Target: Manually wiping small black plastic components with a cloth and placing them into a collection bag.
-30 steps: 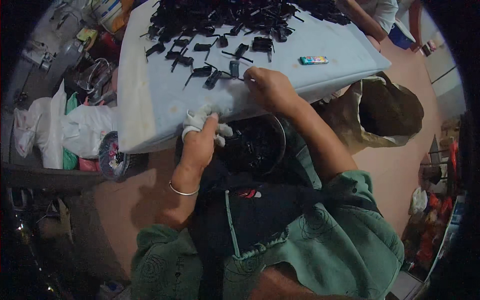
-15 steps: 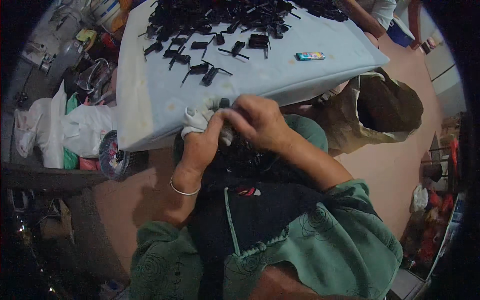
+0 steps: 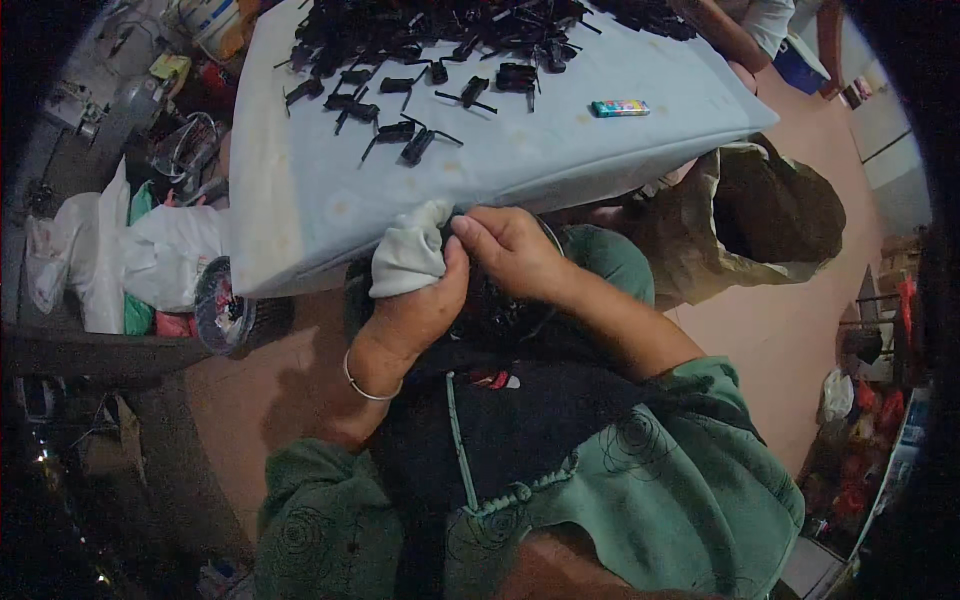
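My left hand (image 3: pixel 410 315) has a white cloth or glove (image 3: pixel 405 255) over its fingers, while the thumb is bare. Its fingers are closed around a small black part (image 3: pixel 452 215), of which only a dark bit shows. Close against it, my right hand (image 3: pixel 520 252) is bare and closed in a pinch, thumb against fingers. What lies in that pinch is hidden. Both hands are held over my lap at the table's near edge. Below them, partly covered, dark shiny pieces (image 3: pixel 500 318) lie in what looks like a round container.
Many black parts with thin arms (image 3: pixel 415 147) lie heaped on the pale covered table (image 3: pixel 560 160), with a colourful small packet (image 3: pixel 620 108) to the right. A large brown sack (image 3: pixel 690 245) gapes at right. White bags (image 3: pixel 175 260) and a basket (image 3: pixel 220 310) stand left.
My hands have come closer together, and the right has turned and lowered slightly. The left thumb has moved right; the black part between them now shows less.
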Demonstrator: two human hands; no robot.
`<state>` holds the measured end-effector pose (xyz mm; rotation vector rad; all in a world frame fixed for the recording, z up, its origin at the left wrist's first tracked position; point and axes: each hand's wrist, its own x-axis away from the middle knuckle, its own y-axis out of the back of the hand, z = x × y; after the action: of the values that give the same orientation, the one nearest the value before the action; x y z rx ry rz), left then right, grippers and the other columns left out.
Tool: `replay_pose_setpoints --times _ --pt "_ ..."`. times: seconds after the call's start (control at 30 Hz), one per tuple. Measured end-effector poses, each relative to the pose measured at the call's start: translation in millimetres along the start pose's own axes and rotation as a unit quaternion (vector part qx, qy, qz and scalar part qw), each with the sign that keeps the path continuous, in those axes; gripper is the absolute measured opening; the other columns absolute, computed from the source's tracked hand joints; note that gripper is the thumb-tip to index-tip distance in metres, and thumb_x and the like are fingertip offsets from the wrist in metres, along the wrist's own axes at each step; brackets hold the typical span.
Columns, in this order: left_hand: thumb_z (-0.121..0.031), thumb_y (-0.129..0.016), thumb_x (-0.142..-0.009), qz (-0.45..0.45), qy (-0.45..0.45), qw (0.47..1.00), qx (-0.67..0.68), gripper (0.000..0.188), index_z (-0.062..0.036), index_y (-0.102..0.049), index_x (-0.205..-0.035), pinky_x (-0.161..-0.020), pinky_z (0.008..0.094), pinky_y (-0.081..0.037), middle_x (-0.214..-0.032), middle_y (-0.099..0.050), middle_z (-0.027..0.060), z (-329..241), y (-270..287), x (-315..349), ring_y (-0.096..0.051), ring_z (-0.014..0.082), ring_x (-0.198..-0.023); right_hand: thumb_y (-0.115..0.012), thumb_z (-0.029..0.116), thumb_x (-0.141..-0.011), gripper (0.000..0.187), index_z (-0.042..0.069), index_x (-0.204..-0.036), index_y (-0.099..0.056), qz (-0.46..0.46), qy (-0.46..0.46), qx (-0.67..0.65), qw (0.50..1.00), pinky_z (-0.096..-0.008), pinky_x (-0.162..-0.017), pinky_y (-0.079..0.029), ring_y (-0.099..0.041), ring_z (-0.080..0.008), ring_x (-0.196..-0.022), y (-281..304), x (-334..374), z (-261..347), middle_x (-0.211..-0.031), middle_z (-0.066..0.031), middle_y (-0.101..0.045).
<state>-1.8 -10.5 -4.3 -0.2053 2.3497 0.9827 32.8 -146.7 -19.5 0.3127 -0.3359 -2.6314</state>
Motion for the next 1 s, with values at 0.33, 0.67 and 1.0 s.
replay_pose_setpoints --times 0.33,0.67,1.0 --pt "-0.008 -0.056 -0.076 0.015 0.075 0.986 0.146 0.022 -0.0007 -0.053 -0.097 -0.065 0.0330 -0.043 -0.081 -0.056 0.0106 21 -16 7 -0.054 0.0232 -0.074 -0.047 0.021 -0.090 0.025 -0.001 -0.081 -0.055 -0.004 -0.041 -0.056 0.998 -0.0251 -0.060 -0.042 -0.043 -0.0065 -0.065 -1 2 -9 -0.066 0.0004 -0.052" --pt "-0.014 -0.045 -0.088 0.076 0.279 0.891 0.350 0.014 -0.0023 -0.052 -0.094 -0.048 0.0215 -0.036 -0.069 -0.049 -0.0008 21 3 4 -0.044 0.0066 -0.056 -0.059 0.014 -0.081 0.016 -0.001 -0.085 -0.057 0.032 0.094 0.096 0.990 -0.0266 -0.062 -0.044 -0.053 -0.0113 -0.066 25 6 -15 -0.074 -0.0105 -0.060" --pt "-0.010 -0.044 -0.084 0.106 0.178 0.936 0.286 0.026 -0.0010 -0.044 -0.108 -0.056 0.0236 -0.040 -0.077 -0.048 0.0035 13 2 3 -0.045 0.0094 -0.062 -0.054 0.019 -0.085 0.021 -0.001 -0.079 -0.054 0.041 0.055 -0.012 0.998 -0.0290 -0.054 -0.039 -0.043 -0.0108 -0.058 19 -3 0 -0.060 -0.0100 -0.048"
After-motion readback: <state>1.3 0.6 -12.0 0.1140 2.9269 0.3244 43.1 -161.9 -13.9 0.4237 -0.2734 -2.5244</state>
